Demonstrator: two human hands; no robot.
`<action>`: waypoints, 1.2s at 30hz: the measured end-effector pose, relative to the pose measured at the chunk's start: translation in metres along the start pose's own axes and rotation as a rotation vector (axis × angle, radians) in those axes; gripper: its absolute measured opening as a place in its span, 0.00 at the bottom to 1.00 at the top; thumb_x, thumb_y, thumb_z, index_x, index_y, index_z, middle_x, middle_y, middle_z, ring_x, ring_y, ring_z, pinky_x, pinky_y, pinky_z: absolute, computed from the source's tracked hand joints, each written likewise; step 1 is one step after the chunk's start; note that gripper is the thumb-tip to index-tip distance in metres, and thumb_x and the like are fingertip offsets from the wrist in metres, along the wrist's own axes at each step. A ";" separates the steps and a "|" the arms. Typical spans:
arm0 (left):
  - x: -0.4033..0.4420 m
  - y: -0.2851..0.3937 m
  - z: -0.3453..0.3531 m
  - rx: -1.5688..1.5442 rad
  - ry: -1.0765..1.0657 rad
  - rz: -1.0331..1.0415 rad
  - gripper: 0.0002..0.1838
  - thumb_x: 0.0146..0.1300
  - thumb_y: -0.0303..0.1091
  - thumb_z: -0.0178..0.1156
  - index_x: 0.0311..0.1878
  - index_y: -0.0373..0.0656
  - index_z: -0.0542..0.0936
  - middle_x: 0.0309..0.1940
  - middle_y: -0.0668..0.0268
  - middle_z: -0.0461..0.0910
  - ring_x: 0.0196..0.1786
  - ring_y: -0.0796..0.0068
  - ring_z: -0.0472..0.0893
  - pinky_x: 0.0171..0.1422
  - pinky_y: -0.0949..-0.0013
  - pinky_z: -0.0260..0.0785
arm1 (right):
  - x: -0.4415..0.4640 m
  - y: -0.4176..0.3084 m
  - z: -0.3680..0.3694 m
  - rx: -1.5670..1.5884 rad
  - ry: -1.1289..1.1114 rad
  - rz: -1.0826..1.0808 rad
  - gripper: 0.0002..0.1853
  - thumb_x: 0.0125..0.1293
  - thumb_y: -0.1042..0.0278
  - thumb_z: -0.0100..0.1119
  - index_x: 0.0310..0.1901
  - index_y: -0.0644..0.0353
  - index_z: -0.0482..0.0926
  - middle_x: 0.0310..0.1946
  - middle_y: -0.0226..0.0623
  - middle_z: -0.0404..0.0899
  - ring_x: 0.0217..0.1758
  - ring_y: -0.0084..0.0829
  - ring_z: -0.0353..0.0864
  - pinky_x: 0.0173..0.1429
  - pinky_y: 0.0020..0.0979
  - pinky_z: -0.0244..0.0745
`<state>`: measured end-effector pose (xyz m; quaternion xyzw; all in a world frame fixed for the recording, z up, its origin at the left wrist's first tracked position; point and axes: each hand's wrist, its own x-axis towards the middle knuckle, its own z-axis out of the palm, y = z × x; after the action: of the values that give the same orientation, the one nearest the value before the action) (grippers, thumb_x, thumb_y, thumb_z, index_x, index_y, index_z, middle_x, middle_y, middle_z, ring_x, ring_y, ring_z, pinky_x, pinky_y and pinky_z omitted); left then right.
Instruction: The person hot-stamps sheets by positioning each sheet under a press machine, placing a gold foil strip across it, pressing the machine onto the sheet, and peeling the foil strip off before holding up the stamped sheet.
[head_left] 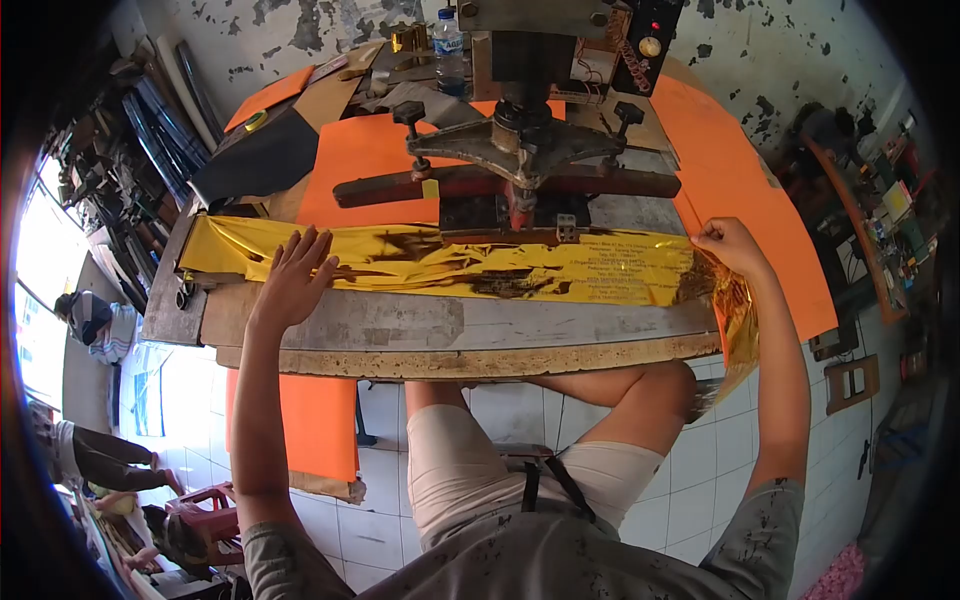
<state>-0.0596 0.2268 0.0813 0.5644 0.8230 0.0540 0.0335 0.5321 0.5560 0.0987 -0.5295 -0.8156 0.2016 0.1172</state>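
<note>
A long strip of shiny gold foil (400, 258) lies across the front of the worktable, under the head of a dark metal press (520, 150). Its right part bears rows of small print. My left hand (300, 268) rests flat on the foil's left part, fingers spread. At the right end, my right hand (730, 245) is closed with the foil's upper edge pinched in its fingers. Below that hand the crumpled foil end hangs over the table's edge. Orange sheets (370, 165) lie behind the foil.
A black sheet (262, 158) lies at the back left, and a water bottle (448, 50) stands behind the press. More orange sheets (755, 200) cover the table's right side. Wood board (470, 362) forms the front edge. Other people are at the far left, away from my hands.
</note>
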 end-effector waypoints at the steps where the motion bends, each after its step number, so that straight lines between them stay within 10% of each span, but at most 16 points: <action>1: 0.004 0.000 0.001 -0.003 -0.001 -0.007 0.36 0.80 0.59 0.39 0.81 0.46 0.61 0.83 0.54 0.53 0.86 0.51 0.49 0.88 0.50 0.40 | 0.013 0.006 0.001 -0.010 0.017 -0.020 0.16 0.66 0.58 0.74 0.37 0.65 0.86 0.28 0.33 0.83 0.33 0.24 0.80 0.39 0.32 0.74; 36: 0.039 -0.005 0.014 0.017 -0.012 -0.073 0.37 0.81 0.58 0.34 0.83 0.46 0.56 0.85 0.56 0.48 0.86 0.53 0.46 0.88 0.50 0.38 | 0.084 0.008 0.018 0.011 0.025 -0.039 0.16 0.67 0.55 0.73 0.39 0.62 0.87 0.32 0.35 0.85 0.37 0.28 0.83 0.46 0.34 0.75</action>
<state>-0.0762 0.2621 0.0674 0.5347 0.8432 0.0425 0.0355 0.4966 0.6314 0.0771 -0.5156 -0.8230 0.1971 0.1344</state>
